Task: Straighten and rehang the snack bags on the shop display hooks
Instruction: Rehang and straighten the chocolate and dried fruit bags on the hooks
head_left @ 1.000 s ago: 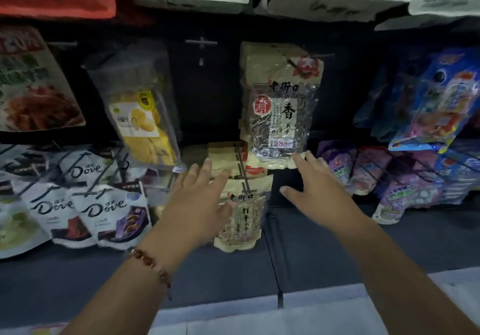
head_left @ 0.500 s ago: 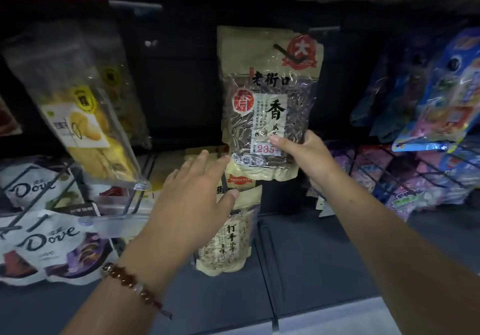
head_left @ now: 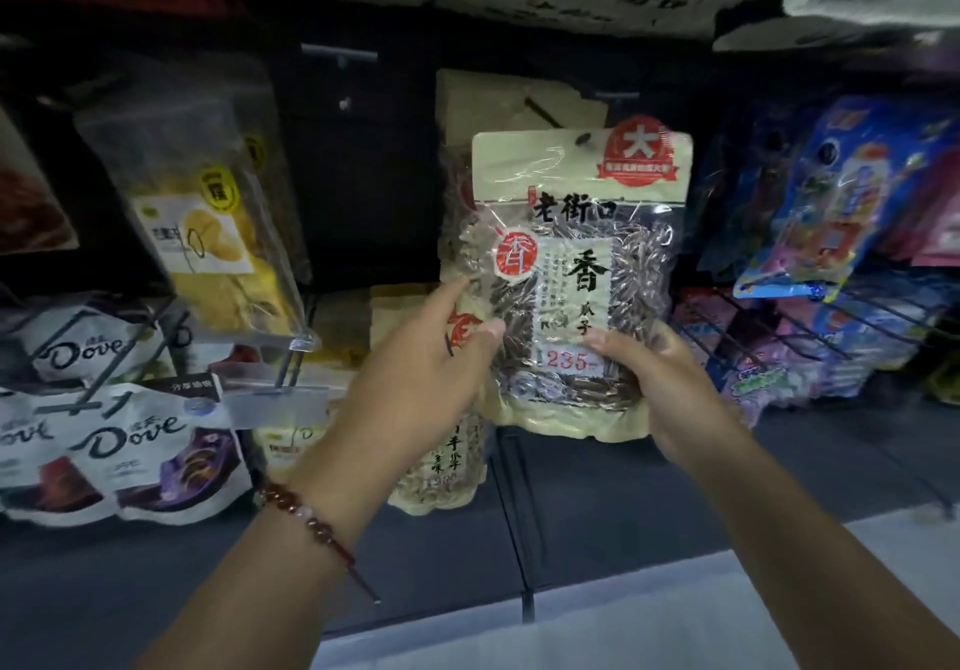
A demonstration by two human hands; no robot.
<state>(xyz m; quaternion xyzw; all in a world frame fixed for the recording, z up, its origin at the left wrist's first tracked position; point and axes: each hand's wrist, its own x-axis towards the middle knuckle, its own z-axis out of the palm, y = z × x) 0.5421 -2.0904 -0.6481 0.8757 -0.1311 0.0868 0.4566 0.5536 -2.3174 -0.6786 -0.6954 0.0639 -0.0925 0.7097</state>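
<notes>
A beige bag of sunflower seeds point(head_left: 582, 233) with a red round seal and black characters is off its hook and tilted slightly, in front of the display. My right hand point(head_left: 660, 389) grips its lower right corner, thumb on the front. My left hand point(head_left: 431, 373) holds its lower left edge, thumb against the front. Behind it another bag of the same kind point(head_left: 498, 103) still hangs on a hook point(head_left: 540, 111). The held bag's hang hole point(head_left: 583, 138) is free of any hook.
A bare hook point(head_left: 340, 53) juts out at upper middle. Dried mango bags point(head_left: 208, 222) hang left, Dove chocolate bags point(head_left: 140, 451) lower left, blue and purple sweets bags point(head_left: 841, 202) on wire hooks right. A smaller seed bag point(head_left: 441, 467) hangs low under my left hand.
The front seed bag has come off its hook and moved down and toward me. My left hand rose from the lower bags and took hold of its left edge.
</notes>
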